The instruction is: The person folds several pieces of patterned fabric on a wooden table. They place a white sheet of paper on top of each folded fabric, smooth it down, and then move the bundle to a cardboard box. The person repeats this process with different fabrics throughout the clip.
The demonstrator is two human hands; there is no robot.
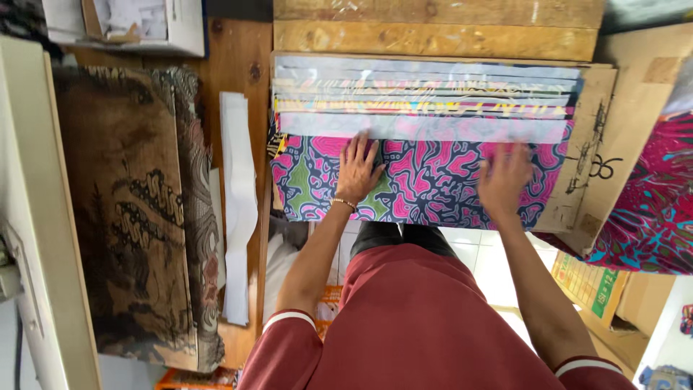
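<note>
- Hands lie flat on a folded pink, navy and green patterned cloth [426, 184] wrapped in clear plastic, the nearest piece of a stepped stack in the middle of the scene.
- Left hand [359, 172], a beaded bracelet at its wrist, presses palm-down on the left half of that cloth; its grip is fully spread, fingers straight, closed on nothing.
- Right hand [505, 180] rests on the right half, blurred; its fingers look spread and flat on the plastic, holding nothing.
- Farther pieces of the stack [426, 94] show only as overlapping strips in pale, yellow and pink tones under glossy wrap.
- Stack sits on a sheet of brown cardboard [588, 144] that sticks out at the right, on a wooden worktop [234, 65].
- Wooden planks [433, 29] run across the far edge.
- White paper strips [237, 209] lie just left of the stack.
- Brown patterned cloth [130, 217] is spread at far left.
- Another pink and blue fabric [657, 209] lies at the right edge.
- Person wears a dark red shirt [419, 325] with white-trimmed sleeves.
</note>
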